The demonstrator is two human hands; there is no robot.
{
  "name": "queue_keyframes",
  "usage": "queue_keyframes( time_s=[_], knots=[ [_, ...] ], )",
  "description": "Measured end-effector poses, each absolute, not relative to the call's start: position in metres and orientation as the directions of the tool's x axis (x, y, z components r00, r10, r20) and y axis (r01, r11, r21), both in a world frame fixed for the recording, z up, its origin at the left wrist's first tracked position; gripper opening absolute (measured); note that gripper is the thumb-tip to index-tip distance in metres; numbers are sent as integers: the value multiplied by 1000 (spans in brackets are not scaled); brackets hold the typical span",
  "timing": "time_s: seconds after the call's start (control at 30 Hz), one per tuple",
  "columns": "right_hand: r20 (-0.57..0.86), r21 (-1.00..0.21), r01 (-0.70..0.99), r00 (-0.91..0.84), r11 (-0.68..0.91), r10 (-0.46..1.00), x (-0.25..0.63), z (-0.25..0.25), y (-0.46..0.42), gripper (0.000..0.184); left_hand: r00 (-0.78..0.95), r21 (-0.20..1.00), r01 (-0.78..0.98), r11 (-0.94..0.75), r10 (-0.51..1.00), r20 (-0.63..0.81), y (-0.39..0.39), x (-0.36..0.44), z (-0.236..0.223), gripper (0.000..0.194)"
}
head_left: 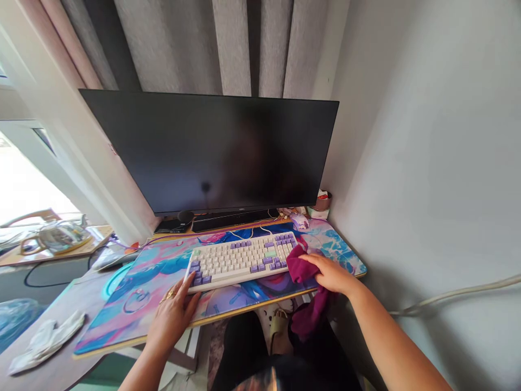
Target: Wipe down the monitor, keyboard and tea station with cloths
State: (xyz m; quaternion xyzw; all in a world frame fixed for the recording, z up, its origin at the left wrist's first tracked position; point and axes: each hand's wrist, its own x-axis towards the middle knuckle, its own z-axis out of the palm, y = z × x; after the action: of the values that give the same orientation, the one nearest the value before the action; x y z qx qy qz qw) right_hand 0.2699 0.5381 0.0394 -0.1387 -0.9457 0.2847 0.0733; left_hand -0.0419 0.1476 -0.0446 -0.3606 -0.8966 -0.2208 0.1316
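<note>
A white keyboard [228, 260] with purple and mint keys lies slightly slanted on a colourful desk mat [150, 296]. At its left end, my left hand [173, 309] grips the front corner, fingers by the purple keys and thumb near the front edge. My right hand [331, 274] is closed on a dark magenta cloth [300, 264], pressing it against the keyboard's right end. Part of the cloth hangs down over the desk's front edge. The fingertips of my right hand are partly hidden in its folds.
Behind the keyboard stands a large dark monitor [236, 157] with a soundbar [232, 219] below it. A mouse [300, 221] sits at the back right. White gloves [46, 342] lie on the left surface; a glass teapot [61, 237] stands by the window. A wall bounds the right.
</note>
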Motion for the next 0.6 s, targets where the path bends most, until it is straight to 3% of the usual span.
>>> queue_keyframes(
  time_s=[0.13,0.2,0.3,0.37,0.47,0.6],
  knots=[
    [-43,-625,188,-977,758,207,287,55,547,50,-715,307,695,650,581,388,148,-43,-45,65],
    [52,-610,230,-943,759,328,282,60,559,51,-722,309,688,656,576,384,148,-43,-44,65],
    [282,-425,418,-781,803,557,257,62,574,69,-727,316,683,658,575,375,149,-42,-43,65],
    [352,-254,552,-713,795,607,232,59,576,72,-725,324,686,652,573,383,148,-43,-43,64],
    [324,-64,604,-740,794,589,196,50,572,64,-717,336,694,637,565,409,147,-45,-46,62],
    [219,22,479,-859,878,463,170,35,572,57,-711,350,700,622,561,424,146,-46,-49,60]
  ],
)
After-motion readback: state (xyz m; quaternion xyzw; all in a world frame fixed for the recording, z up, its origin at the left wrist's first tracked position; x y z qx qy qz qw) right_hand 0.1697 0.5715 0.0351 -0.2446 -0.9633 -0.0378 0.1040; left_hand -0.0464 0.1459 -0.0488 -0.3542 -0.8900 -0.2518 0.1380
